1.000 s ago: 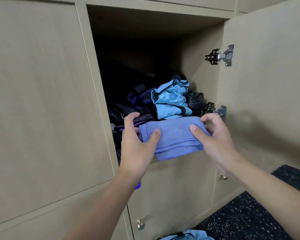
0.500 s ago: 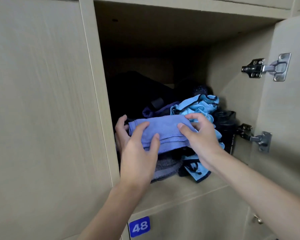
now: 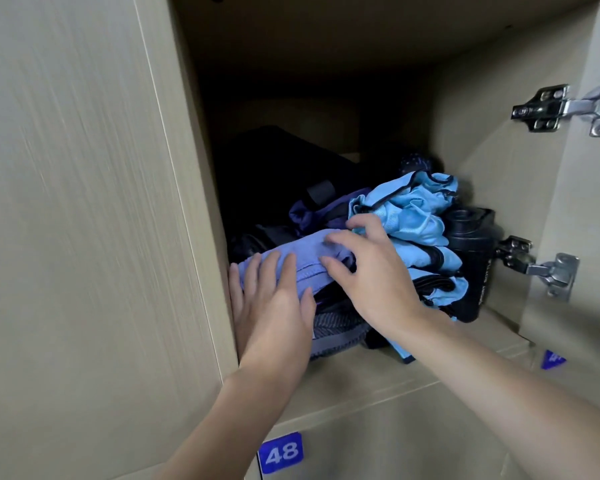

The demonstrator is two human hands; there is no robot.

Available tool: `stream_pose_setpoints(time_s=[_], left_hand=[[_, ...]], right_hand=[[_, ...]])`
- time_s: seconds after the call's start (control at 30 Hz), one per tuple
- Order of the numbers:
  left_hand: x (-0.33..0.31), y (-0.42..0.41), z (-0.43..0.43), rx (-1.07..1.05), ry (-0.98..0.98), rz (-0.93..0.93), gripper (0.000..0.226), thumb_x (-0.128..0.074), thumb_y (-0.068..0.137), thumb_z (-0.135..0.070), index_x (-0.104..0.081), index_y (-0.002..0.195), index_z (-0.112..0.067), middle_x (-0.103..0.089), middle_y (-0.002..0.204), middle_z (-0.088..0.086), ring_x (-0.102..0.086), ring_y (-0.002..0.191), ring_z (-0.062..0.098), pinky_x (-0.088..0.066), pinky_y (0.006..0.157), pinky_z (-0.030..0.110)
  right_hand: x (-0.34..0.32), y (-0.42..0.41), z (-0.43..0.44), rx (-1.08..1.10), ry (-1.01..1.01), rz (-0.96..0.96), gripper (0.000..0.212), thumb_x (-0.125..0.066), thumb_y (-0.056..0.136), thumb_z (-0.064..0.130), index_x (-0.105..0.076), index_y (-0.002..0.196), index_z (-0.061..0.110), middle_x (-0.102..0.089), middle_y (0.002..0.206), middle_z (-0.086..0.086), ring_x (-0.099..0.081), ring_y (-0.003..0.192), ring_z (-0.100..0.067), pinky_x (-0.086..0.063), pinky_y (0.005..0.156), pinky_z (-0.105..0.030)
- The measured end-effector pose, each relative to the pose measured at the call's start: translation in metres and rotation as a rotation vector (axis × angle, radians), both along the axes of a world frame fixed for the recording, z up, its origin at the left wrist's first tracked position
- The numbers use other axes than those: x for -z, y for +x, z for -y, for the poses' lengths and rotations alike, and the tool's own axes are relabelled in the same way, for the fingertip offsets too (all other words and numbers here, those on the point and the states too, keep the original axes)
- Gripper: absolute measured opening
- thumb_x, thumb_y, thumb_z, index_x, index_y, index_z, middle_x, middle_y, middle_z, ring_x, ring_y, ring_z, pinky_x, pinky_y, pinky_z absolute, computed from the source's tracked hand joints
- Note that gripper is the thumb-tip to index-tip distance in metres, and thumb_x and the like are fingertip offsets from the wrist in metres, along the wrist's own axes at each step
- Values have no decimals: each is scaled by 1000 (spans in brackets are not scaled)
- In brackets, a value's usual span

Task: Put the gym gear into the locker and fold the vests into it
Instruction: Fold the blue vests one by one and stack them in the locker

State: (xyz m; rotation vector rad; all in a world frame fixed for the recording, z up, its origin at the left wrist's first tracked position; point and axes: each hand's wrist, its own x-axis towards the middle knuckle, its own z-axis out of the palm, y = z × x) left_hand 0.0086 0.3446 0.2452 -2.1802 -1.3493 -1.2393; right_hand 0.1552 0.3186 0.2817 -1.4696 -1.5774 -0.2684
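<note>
The open locker point(image 3: 378, 375) holds a pile of gear. A folded purple-blue vest point(image 3: 305, 258) lies on top of the pile at the front left. My left hand point(image 3: 274, 306) rests flat against its left end with fingers spread. My right hand point(image 3: 368, 271) hovers over its right end, fingers apart and lightly touching the cloth. Behind it sits a crumpled light-blue vest point(image 3: 413, 216) with black trim. A black bottle point(image 3: 471, 265) stands at the right wall. A dark bag point(image 3: 291, 174) fills the back. A grey knit shoe point(image 3: 336, 334) lies under the purple vest.
The locker door point(image 3: 575, 237) stands open at the right on two metal hinges point(image 3: 568, 109). A closed door panel point(image 3: 84, 237) is at the left. Below is another locker with a blue label 48 point(image 3: 280, 452).
Both hands carried the folded purple vest into the locker and set it on the pile. Their grip has loosened, and the fingers now lie spread on it. The camera moved closer.
</note>
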Motion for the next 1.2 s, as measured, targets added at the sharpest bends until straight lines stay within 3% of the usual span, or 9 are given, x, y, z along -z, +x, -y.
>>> stream_pose_setpoints(time_s=[0.13, 0.23, 0.37, 0.6, 0.8, 0.9, 1.0, 1.07, 1.2], left_hand=[[4, 1, -3, -20, -14, -19, 52, -72, 87, -30, -61, 132, -7, -61, 132, 12, -52, 129, 34, -14, 115, 46], [5, 3, -4, -11, -37, -9, 49, -66, 91, -31, -59, 135, -10, -59, 137, 10, -49, 133, 32, -13, 116, 45], [0, 3, -1, 22, -156, 49, 57, -42, 103, -40, -27, 156, -23, -25, 163, -1, -10, 152, 19, 10, 121, 36], [-9, -1, 9, 88, -242, 43, 57, -37, 105, -40, -20, 157, -26, -4, 167, -5, 12, 153, 16, 40, 94, 13], [-14, -3, 23, 113, -182, -79, 60, -36, 104, -44, -17, 158, -27, 0, 167, -1, 14, 153, 20, 45, 88, 23], [-15, -7, 30, 194, -142, -29, 57, -43, 101, -42, -33, 153, -22, -20, 164, 5, 0, 154, 23, 35, 104, 30], [-12, -11, 43, 258, -59, -4, 49, -49, 91, -40, -60, 131, -12, -56, 139, 13, -40, 140, 32, 2, 118, 42], [-9, -14, 54, 320, -50, 28, 48, -48, 84, -41, -67, 118, -12, -64, 118, 13, -55, 117, 37, -29, 105, 47], [12, -10, 83, 613, -289, 43, 41, -51, 82, -40, -67, 110, -14, -67, 106, 9, -58, 99, 34, -47, 92, 47]], right_hand=[[6, 3, 5, 20, -90, 65, 35, -64, 94, 33, -65, 127, 20, -48, 136, 3, -47, 123, -17, -50, 88, -41], [9, 2, 3, 47, -113, 79, 39, -61, 95, 36, -62, 131, 21, -50, 137, 4, -45, 127, -16, -48, 92, -38], [7, -2, 1, 88, -170, 72, 40, -58, 97, 38, -58, 135, 25, -48, 140, 7, -40, 130, -15, -46, 91, -36], [-1, -7, 11, 109, -155, 87, 43, -62, 95, 36, -57, 136, 24, -43, 143, 7, -43, 129, -17, -49, 89, -38], [-5, -9, 40, 167, -162, 113, 46, -64, 93, 35, -55, 138, 26, -37, 147, 6, -40, 132, -16, -50, 88, -40], [-3, -11, 61, 179, -185, 113, 42, -64, 93, 35, -58, 134, 25, -41, 138, 6, -51, 112, -17, -51, 83, -42], [6, -11, 89, 196, -198, 99, 35, -64, 93, 29, -63, 126, 19, -45, 127, 3, -54, 103, -16, -52, 86, -44], [17, -11, 113, 230, -225, 83, 29, -63, 92, 23, -65, 121, 15, -48, 123, -2, -55, 108, -19, -49, 93, -41], [50, -13, 169, 309, -287, 22, 23, -61, 91, 9, -69, 112, 7, -53, 120, -13, -57, 103, -25, -32, 85, -16]])
